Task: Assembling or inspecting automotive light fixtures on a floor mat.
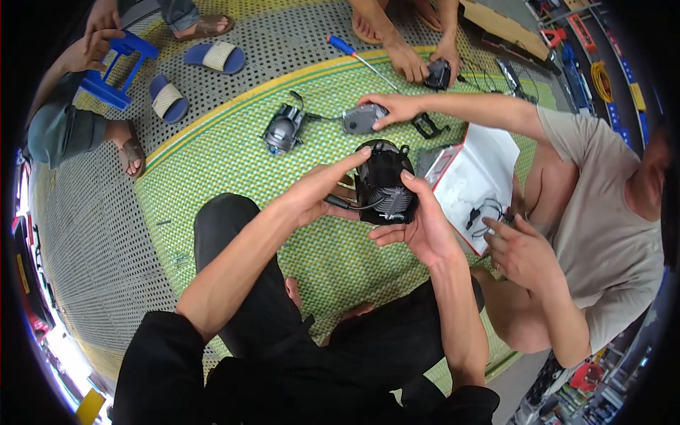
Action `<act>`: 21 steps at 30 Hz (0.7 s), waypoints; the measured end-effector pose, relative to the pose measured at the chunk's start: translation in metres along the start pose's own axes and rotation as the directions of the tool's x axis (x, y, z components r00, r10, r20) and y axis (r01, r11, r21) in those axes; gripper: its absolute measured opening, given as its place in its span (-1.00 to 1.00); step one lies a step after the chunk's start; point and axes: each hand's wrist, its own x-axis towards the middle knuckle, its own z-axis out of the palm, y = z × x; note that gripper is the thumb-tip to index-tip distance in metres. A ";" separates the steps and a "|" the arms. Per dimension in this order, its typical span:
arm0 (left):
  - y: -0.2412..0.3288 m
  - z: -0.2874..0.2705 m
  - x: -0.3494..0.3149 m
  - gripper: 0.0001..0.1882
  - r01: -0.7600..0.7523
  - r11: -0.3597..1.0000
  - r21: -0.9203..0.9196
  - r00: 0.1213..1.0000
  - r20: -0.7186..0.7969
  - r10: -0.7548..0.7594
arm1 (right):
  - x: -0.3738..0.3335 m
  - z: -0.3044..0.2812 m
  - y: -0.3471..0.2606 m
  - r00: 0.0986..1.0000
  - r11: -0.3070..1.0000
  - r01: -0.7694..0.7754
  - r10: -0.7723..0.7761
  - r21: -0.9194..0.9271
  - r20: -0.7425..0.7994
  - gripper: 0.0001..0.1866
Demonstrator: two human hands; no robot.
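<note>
Above my lap, both hands hold a black finned lamp unit. My left hand grips its left side, with the thumb on the upper edge and fingers beside a thick black cable. My right hand supports its right side, thumb pressed on the front and the other fingers underneath. A small spring shows low on the unit. Just beyond my hands lies a similar lamp with a rounded front, its cable running toward a grey box under a co-worker's hand.
We sit on a green and yellow woven mat. A blue-handled screwdriver, a black bracket and an open white box lie around. Across from me another person handles a dark part. Slippers and a blue stool stand far left.
</note>
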 end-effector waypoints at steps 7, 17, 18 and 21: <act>-0.017 0.017 0.015 -0.18 0.056 0.998 -0.038 0.979 0.197 -0.048 | -0.016 -0.020 0.017 0.996 0.999 -0.031 0.030 -0.018 -0.084 -0.28; -0.030 0.040 0.025 -0.31 0.097 0.989 -0.109 0.980 0.186 -0.075 | -0.033 -0.028 0.021 0.940 0.948 -0.063 -0.048 -0.311 -0.337 -0.09; -0.028 0.041 0.025 -0.32 0.066 0.991 -0.113 0.983 0.180 -0.045 | -0.034 -0.029 0.022 0.918 0.919 -0.037 -0.124 -0.392 -0.377 -0.18; -0.025 0.045 0.020 -0.44 0.095 0.985 -0.147 0.984 0.162 -0.070 | -0.034 -0.029 0.027 0.867 0.804 -0.086 -0.230 -0.588 -0.443 -0.23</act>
